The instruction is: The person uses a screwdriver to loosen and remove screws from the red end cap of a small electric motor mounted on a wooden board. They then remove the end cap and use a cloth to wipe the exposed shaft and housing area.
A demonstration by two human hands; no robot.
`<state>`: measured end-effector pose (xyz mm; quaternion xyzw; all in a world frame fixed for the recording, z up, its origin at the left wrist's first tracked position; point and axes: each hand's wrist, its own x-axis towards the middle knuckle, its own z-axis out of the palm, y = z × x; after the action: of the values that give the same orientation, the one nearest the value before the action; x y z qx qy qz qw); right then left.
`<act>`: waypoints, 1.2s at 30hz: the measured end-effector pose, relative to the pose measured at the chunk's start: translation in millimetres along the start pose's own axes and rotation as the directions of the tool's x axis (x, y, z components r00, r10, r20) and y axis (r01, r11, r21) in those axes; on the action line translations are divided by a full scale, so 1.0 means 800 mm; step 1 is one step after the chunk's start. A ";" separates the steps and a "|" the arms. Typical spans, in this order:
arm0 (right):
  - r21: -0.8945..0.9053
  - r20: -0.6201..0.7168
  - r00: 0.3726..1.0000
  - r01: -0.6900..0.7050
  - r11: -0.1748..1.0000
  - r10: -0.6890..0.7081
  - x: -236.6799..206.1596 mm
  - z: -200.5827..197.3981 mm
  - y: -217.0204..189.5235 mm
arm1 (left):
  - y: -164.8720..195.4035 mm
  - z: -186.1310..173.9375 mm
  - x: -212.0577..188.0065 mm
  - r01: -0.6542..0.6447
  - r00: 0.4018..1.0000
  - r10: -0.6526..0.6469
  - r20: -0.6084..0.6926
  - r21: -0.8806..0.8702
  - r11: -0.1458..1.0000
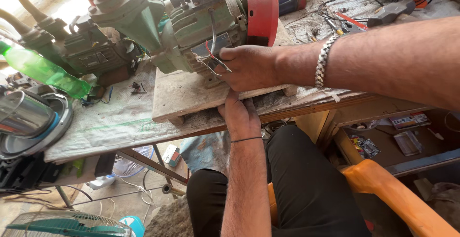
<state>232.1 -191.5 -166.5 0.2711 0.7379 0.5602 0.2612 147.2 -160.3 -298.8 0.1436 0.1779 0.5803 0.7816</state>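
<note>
the bench (120, 122) is dusty, in a messy workshop. one green motor (201, 26) sits on one wooden board (184, 95). the right hand (247, 67) pinches its thin wires (211, 62). the left hand (239, 115) holds the board's edge.

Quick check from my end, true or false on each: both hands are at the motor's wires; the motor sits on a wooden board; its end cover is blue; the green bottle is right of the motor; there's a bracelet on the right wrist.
1. Both hands are at the wires. False: only the right hand is there; the left hand is at the wooden board's edge.
2. The green motor sits on the wooden board. True.
3. Its end cover is blue. False: it is red.
4. The green bottle lies right of the motor. False: it lies to the left.
5. A metal bracelet is on the right wrist. True.
</note>
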 end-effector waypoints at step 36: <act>0.114 -0.172 0.976 -0.117 0.987 0.136 -0.020 0.007 -0.003 | 0.000 -0.002 -0.011 -0.056 0.990 0.058 0.129 -0.016 0.998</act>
<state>247.1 -198.8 -169.1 0.2791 0.7676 0.5590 0.1431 144.5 -168.8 -299.2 0.1809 0.1191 0.5930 0.7755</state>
